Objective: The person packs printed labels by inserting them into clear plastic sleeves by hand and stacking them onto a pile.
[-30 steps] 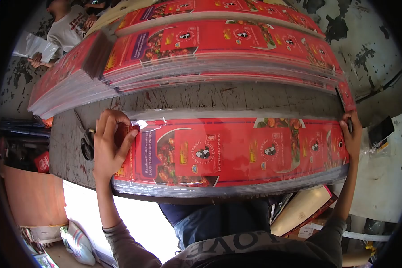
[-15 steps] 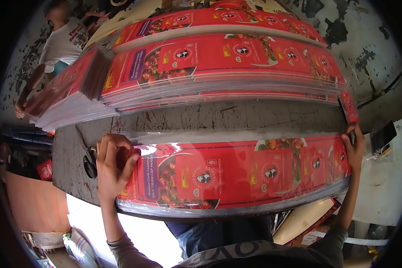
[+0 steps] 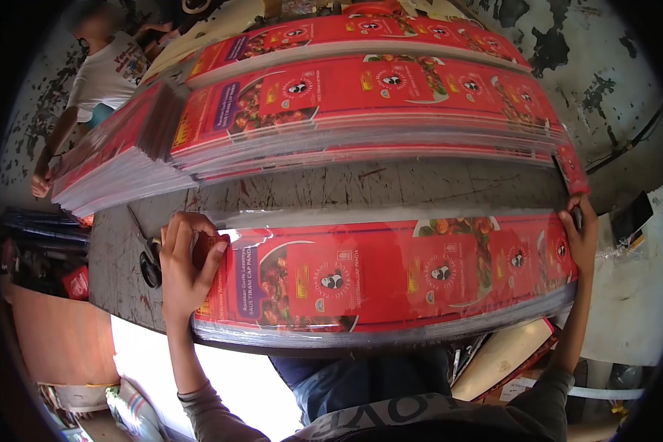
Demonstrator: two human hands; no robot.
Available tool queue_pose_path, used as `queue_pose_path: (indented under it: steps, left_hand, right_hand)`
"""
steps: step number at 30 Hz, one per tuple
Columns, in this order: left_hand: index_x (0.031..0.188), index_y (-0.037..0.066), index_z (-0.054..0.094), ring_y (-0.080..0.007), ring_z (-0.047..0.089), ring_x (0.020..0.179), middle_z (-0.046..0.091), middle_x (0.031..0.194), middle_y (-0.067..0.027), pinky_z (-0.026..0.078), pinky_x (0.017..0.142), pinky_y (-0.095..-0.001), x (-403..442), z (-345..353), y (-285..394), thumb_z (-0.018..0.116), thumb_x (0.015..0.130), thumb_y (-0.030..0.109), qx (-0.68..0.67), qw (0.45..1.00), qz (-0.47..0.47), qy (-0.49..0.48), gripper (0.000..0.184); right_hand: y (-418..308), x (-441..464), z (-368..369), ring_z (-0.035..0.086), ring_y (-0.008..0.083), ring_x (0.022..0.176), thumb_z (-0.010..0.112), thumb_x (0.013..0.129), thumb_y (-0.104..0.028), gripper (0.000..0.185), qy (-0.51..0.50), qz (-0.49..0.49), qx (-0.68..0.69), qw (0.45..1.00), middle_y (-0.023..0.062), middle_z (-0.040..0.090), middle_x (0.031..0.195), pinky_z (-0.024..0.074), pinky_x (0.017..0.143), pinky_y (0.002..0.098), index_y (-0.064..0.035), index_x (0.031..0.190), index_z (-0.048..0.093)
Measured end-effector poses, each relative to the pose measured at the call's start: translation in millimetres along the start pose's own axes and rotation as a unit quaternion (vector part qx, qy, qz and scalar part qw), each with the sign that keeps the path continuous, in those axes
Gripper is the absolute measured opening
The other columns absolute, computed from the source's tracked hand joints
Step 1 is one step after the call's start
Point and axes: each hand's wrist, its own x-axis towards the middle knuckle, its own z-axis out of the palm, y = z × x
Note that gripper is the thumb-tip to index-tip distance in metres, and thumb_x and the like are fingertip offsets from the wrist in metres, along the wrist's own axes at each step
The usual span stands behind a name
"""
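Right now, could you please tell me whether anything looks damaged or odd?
The grey tabletop behind the near stack of glossy red printed sheets has dark scratches; the pale wall at upper right has ragged dark patches, perhaps flaked paint.

The left hand [image 3: 186, 269] hides part of the near red stack [image 3: 381, 274].

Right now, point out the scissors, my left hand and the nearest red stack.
Scissors [image 3: 148, 258]: head view, black handle.
Left hand [image 3: 187, 269]: head view, middle of the hand.
Nearest red stack [image 3: 384, 272]: head view, top sheet's middle.
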Motion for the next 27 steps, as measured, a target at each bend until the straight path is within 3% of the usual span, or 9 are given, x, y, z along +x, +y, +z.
queue_pose_path:
  steps: [3, 5, 12, 27]
  left_hand:
    - [0.077, 0.002, 0.048, -0.023, 0.047, 0.07, 0.05, 0.078, -0.0086, 0.031, 0.069, -0.0315, -0.3, 0.0, -0.3, 0.06, 0.068, 0.011, -0.003, 1.0, -0.001, 0.003, 0.017]
    - [0.077, 0.002, 0.048, -0.023, 0.047, 0.07, 0.05, 0.077, -0.0086, 0.032, 0.07, -0.0315, -0.5, 0.0, -0.8, 0.06, 0.068, 0.011, -0.003, 1.0, 0.0, 0.005, 0.017]
    - [0.077, 0.003, 0.048, -0.0224, 0.047, 0.07, 0.05, 0.078, -0.0083, 0.032, 0.07, -0.0307, -0.9, -1.1, -0.2, 0.061, 0.07, 0.013, 0.005, 1.0, 0.01, 0.01, 0.018]
    - [0.075, 0.002, 0.046, -0.0211, 0.045, 0.064, 0.047, 0.073, -0.0076, 0.03, 0.066, -0.0301, 1.6, 0.0, -3.4, 0.061, 0.071, 0.013, 0.01, 1.0, -0.009, -0.017, 0.019]
  right_hand:
    - [-0.6, 0.0, 0.3, 0.036, 0.0138, 0.07, 0.052, 0.075, -0.009, 0.016, 0.001, 0.003, 0.002, 1.0, 0.0062, 0.037, 0.072, 0.0318, 0.068, 0.0223, -0.0008, 0.078, 0.038]
    - [-1.6, 0.1, 1.7, 0.038, 0.0137, 0.064, 0.056, 0.075, -0.013, 0.019, 0.034, -0.036, -0.011, 0.999, 0.0067, 0.039, 0.068, 0.0332, 0.06, 0.0235, -0.0006, 0.078, 0.042]
    - [0.0, -0.9, 1.1, 0.036, 0.0138, 0.069, 0.053, 0.076, -0.008, 0.016, 0.031, -0.028, -0.013, 0.999, 0.0061, 0.037, 0.07, 0.0321, 0.067, 0.0226, -0.0008, 0.077, 0.038]
    - [1.4, 4.6, 4.6, 0.033, 0.0147, 0.062, 0.053, 0.076, -0.01, 0.02, 0.01, -0.011, -0.019, 1.0, 0.0071, 0.032, 0.064, 0.0323, 0.06, 0.0237, -0.0013, 0.073, 0.036]
